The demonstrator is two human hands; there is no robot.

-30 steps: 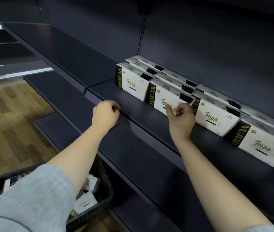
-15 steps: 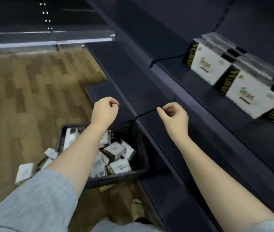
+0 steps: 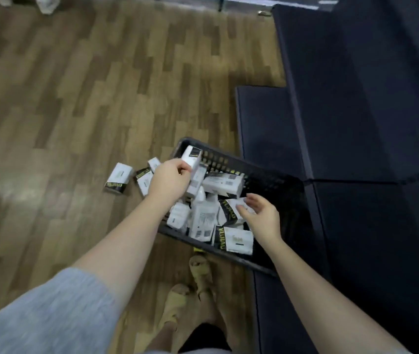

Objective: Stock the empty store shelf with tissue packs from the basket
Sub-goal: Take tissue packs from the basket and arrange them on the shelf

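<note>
- Down at floor level, I see the black basket [image 3: 274, 180] standing on the wooden floor [image 3: 75, 98], its right side just beside the dark shelf unit [image 3: 356, 111].
- White tissue packs [image 3: 204, 221] with black-and-gold ends lie jumbled inside the basket, some flat, some on edge, piled toward its left half.
- One pack [image 3: 223, 183] lies flat across the far part of the pile; another [image 3: 236, 240] lies flat at the near edge of the heap.
- My left hand [image 3: 168, 178] hovers over the basket's far left corner, fingers curled inward; its fingertips sit right against a tall upright pack [image 3: 192, 155], but motion blur keeps me from telling whether they pinch it.
- My right hand [image 3: 262, 215] is over the middle of the pile, fingers loosely spread and a little bent, fingertips close above a tilted pack [image 3: 228, 210]; I see nothing held in it.
- Three loose packs [image 3: 118, 178] lie on the floor just left of the basket, beyond my left hand.
- My grey sleeve [image 3: 49, 315] fills the near left corner.
- My feet in tan sandals [image 3: 200, 273] stand near the basket's near side.
- Shelf boards in view on the right hold no packs.
</note>
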